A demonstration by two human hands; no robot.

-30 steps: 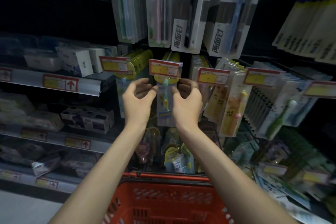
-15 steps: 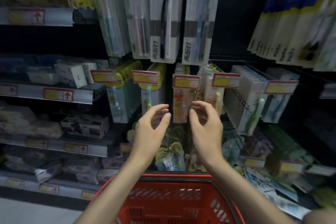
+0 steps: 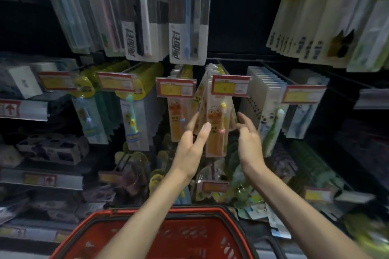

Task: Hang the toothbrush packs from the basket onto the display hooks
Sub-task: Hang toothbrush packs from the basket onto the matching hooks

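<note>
Head view, packs: the orange toothbrush packs (image 3: 214, 115) hang fanned and tilted under a price tag (image 3: 230, 88), just off frame centre toward 1 o'clock. The hook is hidden behind that tag.
Head view, left hand: my left hand (image 3: 189, 149) is spread wide and holds nothing. Its straight fingers touch the fan from 8 o'clock.
Head view, right hand: my right hand (image 3: 250, 145) is loosely spread and empty, just beside the fan at 4 o'clock. Blur hides whether it touches.
Head view, basket: the red basket (image 3: 99, 215) sits at 6 o'clock, below both arms. I see no pack in the part that shows.
Risk, slip-off: the fan is skewed, so I judge a sideways nudge could walk the front pack off the hook tip.
Risk, tag: pushing upward could knock the price tag askew.
Risk, neighbours: the panda packs (image 3: 266, 115) at 3 o'clock hang near, and my right hand could snag them.
Risk, sight: the frame is smeared, so I could misjudge contact.
</note>
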